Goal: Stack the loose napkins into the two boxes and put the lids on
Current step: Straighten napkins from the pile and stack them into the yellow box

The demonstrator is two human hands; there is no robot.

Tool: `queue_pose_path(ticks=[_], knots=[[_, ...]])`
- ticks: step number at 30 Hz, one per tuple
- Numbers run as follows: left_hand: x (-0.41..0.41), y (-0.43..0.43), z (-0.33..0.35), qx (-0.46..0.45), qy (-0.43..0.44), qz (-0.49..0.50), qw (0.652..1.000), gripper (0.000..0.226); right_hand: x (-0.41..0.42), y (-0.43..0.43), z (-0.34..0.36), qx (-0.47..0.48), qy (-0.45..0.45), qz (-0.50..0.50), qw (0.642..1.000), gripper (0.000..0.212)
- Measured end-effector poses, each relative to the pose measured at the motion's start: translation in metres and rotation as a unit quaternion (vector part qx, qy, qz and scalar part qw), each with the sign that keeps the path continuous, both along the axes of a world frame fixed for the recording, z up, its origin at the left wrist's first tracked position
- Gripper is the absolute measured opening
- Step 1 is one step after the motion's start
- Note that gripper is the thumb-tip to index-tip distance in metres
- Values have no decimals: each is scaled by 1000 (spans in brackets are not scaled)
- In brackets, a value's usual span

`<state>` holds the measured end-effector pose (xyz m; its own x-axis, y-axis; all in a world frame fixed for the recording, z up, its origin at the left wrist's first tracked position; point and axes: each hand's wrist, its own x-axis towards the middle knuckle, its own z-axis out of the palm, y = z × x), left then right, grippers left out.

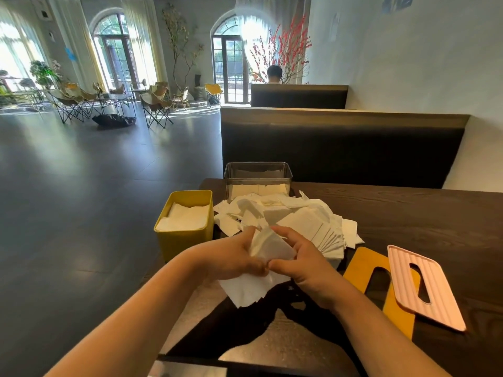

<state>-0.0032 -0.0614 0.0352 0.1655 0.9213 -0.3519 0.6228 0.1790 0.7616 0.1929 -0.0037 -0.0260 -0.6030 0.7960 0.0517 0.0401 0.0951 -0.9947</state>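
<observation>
Both hands on one napkin point(268, 257): left hand point(231, 261) and right hand point(302, 265) pinch it above the bench point(408, 213). Behind them lies the loose napkin pile point(294, 216). Yellow box point(185, 227), partly filled, sits left; clear box point(257, 176) behind. Yellow lid point(362, 268) and pink lid point(430, 284) lie right.

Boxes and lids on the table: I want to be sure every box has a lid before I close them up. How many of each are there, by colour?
yellow box: 1
clear box: 1
yellow lid: 1
pink lid: 1
Total: 4
</observation>
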Motion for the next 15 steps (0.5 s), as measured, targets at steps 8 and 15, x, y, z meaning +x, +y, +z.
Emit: queue_pose_path(ticks=[8,15], knots=[[-11,-8,-24,155,-4,71,985,62,12,4,-27,-34,57,-100,993,39],[-13,-28,-68,193,-41,96,976,78,8,2,-35,52,-60,-67,995,52]])
